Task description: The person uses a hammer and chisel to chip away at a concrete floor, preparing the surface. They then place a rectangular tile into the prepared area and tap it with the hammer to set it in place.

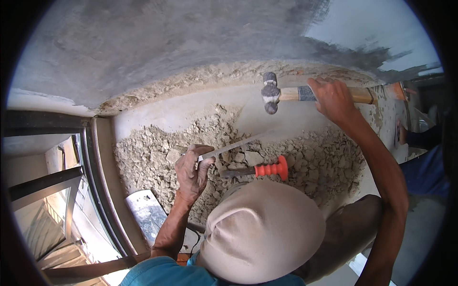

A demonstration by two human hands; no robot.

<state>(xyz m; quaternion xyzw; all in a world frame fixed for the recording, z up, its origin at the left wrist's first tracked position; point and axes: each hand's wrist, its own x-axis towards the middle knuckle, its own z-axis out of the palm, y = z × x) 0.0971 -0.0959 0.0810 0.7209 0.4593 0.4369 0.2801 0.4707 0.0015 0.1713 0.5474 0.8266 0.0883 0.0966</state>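
Note:
My right hand (332, 99) is closed round the wooden handle of a hammer (271, 93), raised over the far right of the rubble. Dark wrapping covers part of the handle near the metal head. Between thumb and fingers, my left hand (193, 169) grips a slim pale metal bar (236, 144), which looks like a chisel. Its far end points right, toward the smooth dusty strip by the wall. On the broken rubble (157, 148) just right of my left hand lies another chisel (272, 170), with a red-orange guarded grip; neither hand touches it.
A grey plastered wall (191, 43) with a rough chipped lower edge runs along the far side. At left is a dark-framed window (86, 157), with a pale board (145, 212) nearby. A beige cloth cap (262, 229) fills the near middle. Another person's blue clothing (427, 169) shows at right.

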